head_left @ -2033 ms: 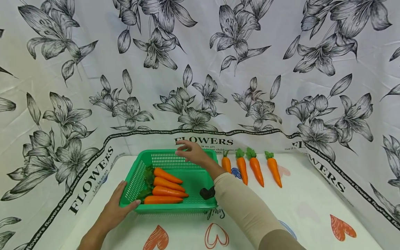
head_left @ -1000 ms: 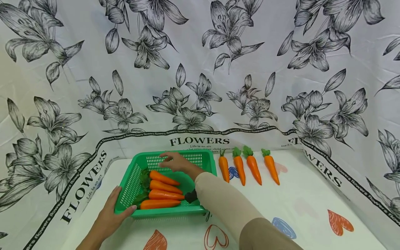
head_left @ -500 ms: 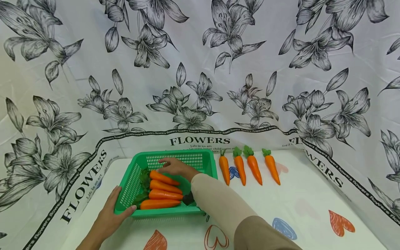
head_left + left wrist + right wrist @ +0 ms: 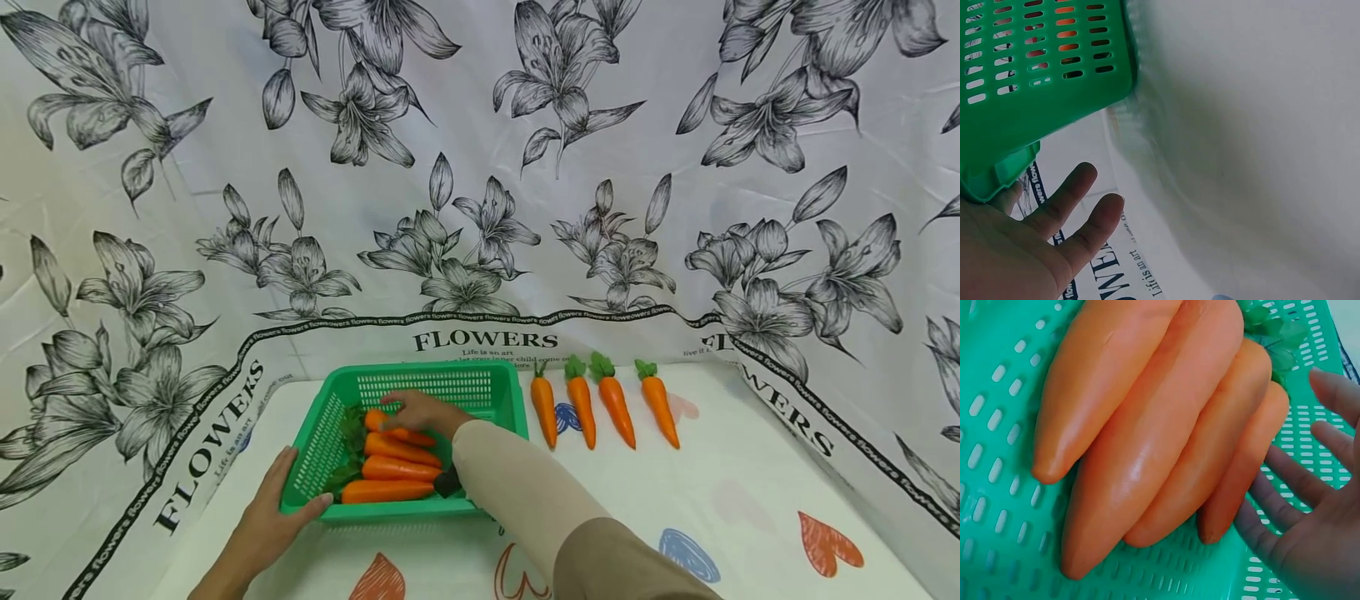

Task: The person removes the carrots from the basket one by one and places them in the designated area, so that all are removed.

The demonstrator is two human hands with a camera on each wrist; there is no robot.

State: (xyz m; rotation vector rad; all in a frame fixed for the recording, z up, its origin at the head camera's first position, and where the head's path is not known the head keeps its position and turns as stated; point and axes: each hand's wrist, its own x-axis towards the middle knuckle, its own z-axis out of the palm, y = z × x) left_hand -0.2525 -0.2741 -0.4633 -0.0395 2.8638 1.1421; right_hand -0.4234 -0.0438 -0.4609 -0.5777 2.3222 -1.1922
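My left hand (image 4: 272, 510) holds the near left corner of a green slotted basket (image 4: 510, 400). In the left wrist view, two straight fingers (image 4: 1094, 228) of this hand stand away from the basket wall. My right hand (image 4: 422, 412) is inside the basket, over the farthest carrot (image 4: 411, 436). From the right wrist, the fingertips of the right hand (image 4: 1310, 512) lie against that carrot's far side, fingers spread. Several orange carrots with green tops (image 4: 397, 467) lie side by side in the basket, leaves to the left. My right wrist hides part of the basket floor.
A row of carrots (image 4: 615, 412) lies on the white, heart-printed tablecloth (image 4: 738, 500) right of the basket. A floral curtain (image 4: 480, 250) hangs behind and to both sides. A small black item (image 4: 447, 482) is at the right forearm.
My right hand has moved left and down from above the basket's far rim to the farthest carrot. My left hand stays at the basket corner.
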